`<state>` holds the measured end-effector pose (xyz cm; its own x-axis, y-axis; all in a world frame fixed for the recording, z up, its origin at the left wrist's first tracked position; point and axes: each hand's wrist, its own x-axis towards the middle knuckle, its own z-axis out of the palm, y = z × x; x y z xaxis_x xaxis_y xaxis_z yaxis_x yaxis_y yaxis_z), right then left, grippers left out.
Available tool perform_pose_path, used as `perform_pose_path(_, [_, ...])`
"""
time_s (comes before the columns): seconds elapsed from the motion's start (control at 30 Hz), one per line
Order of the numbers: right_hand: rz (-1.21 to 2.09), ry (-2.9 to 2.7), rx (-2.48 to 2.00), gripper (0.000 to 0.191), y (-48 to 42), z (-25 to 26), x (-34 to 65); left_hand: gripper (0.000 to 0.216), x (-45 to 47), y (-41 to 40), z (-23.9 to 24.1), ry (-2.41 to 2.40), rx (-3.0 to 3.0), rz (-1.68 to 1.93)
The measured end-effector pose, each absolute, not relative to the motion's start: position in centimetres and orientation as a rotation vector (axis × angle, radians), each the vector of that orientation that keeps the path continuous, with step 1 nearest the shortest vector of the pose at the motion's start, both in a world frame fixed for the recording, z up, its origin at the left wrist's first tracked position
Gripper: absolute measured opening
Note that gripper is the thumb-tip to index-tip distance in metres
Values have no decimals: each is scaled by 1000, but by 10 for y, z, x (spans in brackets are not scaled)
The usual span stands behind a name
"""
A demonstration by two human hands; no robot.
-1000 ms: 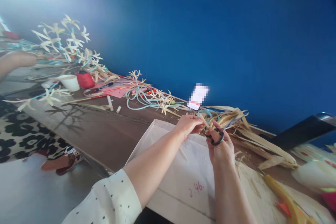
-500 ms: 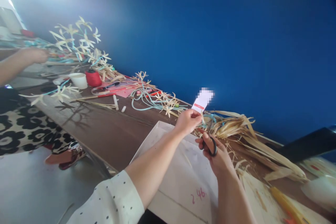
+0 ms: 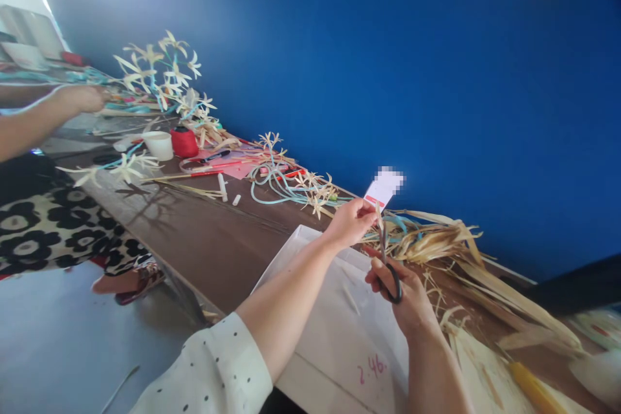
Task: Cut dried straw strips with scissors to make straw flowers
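My left hand pinches a small pale strip of corn husk between thumb and fingertips. Black-handled scissors are in my right hand, fingers through the loops. Their blades point up toward the strip, just under my left fingertips; whether they touch it I cannot tell. Below both hands lies a white box with pink handwritten numbers and a few loose slivers on it. Dried corn husks are heaped right behind my right hand. A white card with a red band leans by the wall, partly behind my left fingers.
Cream husk flowers on blue stems stand at the back left, near a red thread spool and a white cup. Coiled blue cord lies mid-table. A co-worker's hand is at far left; a blue wall rises behind.
The scissor blades have come up and now show pointing at the strip under my left fingertips. My view has shifted slightly, so the table appears farther right.
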<state>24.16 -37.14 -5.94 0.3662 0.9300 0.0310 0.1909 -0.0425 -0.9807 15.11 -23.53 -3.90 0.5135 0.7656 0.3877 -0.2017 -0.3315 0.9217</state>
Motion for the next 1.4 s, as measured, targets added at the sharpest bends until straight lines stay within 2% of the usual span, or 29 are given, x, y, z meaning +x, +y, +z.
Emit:
perform_pose_path(0.27, [804, -1030, -1525, 48, -371, -58, 239, 15, 153, -234, -39, 510, 1596, 1050])
perform_pose_path(0.73, [828, -998, -1517, 48, -369, -57, 237, 21, 153, -234, -41, 542, 1625, 1052])
perform_pose_path(1.4, [798, -1004, -1537, 47, -368, -60, 238, 18, 153, -235, -41, 610, 1643, 1061])
